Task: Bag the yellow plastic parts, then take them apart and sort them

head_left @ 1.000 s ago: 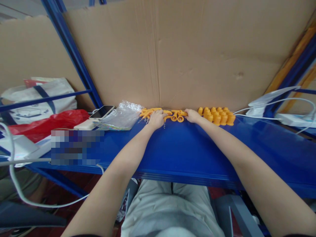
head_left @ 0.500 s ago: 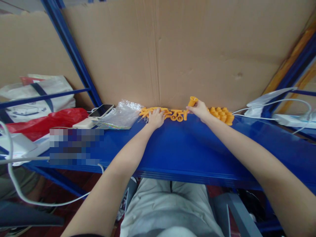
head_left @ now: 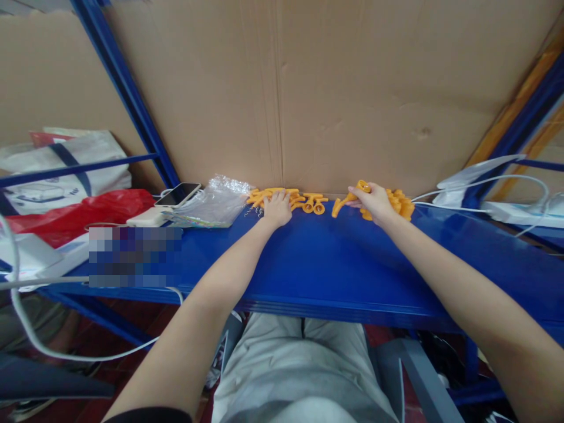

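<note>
My left hand (head_left: 277, 210) lies over a pile of thin yellow plastic pieces (head_left: 259, 196), its fingers stretched out and apart. My right hand (head_left: 375, 202) is closed around a yellow plastic part with a round cup-like end (head_left: 363, 185); a bent yellow stem (head_left: 338, 207) shows below it, and my fingers hide where the two meet. Just past that hand stands a close group of matching yellow parts (head_left: 403, 205). Between my hands, two yellow pieces with round open ends (head_left: 319, 207) rest on the blue tabletop (head_left: 326, 258). Small metal springs (head_left: 254, 211) lie by the pile.
A clear plastic bag (head_left: 220, 202), a phone (head_left: 179, 194) and a red bag (head_left: 83, 217) lie to the left. Cardboard (head_left: 343, 94) rises behind the table. White cables (head_left: 467, 207) and a white power strip (head_left: 529, 217) are at the right.
My right hand has moved right and slightly down with the yellow part, to beside the yellow group. My left hand stays over the pile, fingers a little straighter.
</note>
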Demonstrator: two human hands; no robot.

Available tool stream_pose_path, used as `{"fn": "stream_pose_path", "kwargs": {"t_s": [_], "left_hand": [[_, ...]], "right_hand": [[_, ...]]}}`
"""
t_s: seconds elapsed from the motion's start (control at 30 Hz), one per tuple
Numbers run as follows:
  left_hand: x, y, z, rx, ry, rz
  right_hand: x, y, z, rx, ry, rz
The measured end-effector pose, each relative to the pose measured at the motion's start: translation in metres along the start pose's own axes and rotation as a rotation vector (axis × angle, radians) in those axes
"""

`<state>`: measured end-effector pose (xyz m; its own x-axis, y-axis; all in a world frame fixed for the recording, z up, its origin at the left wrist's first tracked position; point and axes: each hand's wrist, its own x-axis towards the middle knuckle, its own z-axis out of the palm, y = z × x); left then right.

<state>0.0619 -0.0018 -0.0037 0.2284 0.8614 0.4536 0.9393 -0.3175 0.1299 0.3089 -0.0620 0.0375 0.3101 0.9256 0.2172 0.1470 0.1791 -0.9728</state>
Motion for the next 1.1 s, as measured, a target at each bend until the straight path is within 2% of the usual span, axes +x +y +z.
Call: {"fn": "stream_pose_path", "kwargs": {"t_s": [0.23,0.53,0.67,0.9,0.97,1.1], "left_hand": [[-0.002,0.005,-0.005,0.102,-0.099,-0.013],[-0.002,-0.002,-0.001,0.075,-0.025,0.056],[-0.002,0.0,-0.003,0.029,0.046,0.202],[-0.004,0.012,-0.005,-0.089,0.141,0.608],[-0.004,0.018,-0.003,-0.089,0.148,0.649],[0.0,0.024,0.0,-0.042,0.169,0.633]], "right_hand": [[-0.006,-0.004,-0.001,-0.028,0.073,0.075],[-0.01,-0.006,-0.005,-0.114,-0.04,0.189],[-0.011,-0.006,0.0,-0.121,-0.052,0.186],[-0.01,0.001,0.005,-0.134,-0.152,0.073],[-0.01,0.002,0.005,-0.097,-0.188,0.044],[-0.009,0.006,0.004,-0.105,-0.307,-0.05]]}}
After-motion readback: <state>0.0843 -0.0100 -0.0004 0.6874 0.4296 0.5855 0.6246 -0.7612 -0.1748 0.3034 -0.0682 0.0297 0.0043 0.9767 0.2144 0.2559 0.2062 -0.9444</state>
